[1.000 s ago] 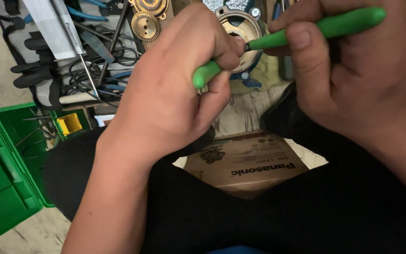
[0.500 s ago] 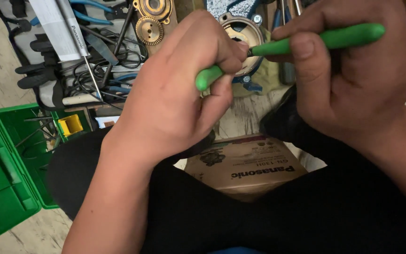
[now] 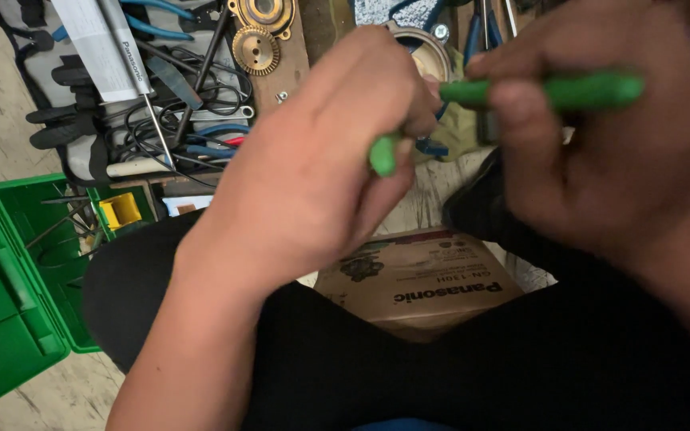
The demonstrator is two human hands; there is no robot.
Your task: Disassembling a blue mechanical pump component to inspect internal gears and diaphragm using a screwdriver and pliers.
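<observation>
Since the earlier frame both hands have drawn nearer the camera and blurred; the green tool sits a little lower and flatter than before.

Far left: green case (image 3: 9, 303), lid open, a small yellow block (image 3: 120, 210) inside. Past it, a clutter of pliers and wires (image 3: 161, 120), then brass gears (image 3: 255, 49) on a wooden strip.

Centre: left hand (image 3: 313, 168), fingers curled tight around the near end of the green tool (image 3: 553, 89); only a green stub shows below the knuckles. The tool runs rightward between the hands, above the floor and above the cardboard box (image 3: 417, 279) wedged between the knees.

Right: right hand (image 3: 616, 152), thumb and fingers pinching the tool's far length. Fingertips are motion-blurred; how hard they grip, cannot tell.

Judgement: the two hands seem to be twisting or pulling against each other along the tool. Best done with the left hand fixed as anchor, the right turning in short strokes, wrists kept in line so the shaft does not bend.
</observation>
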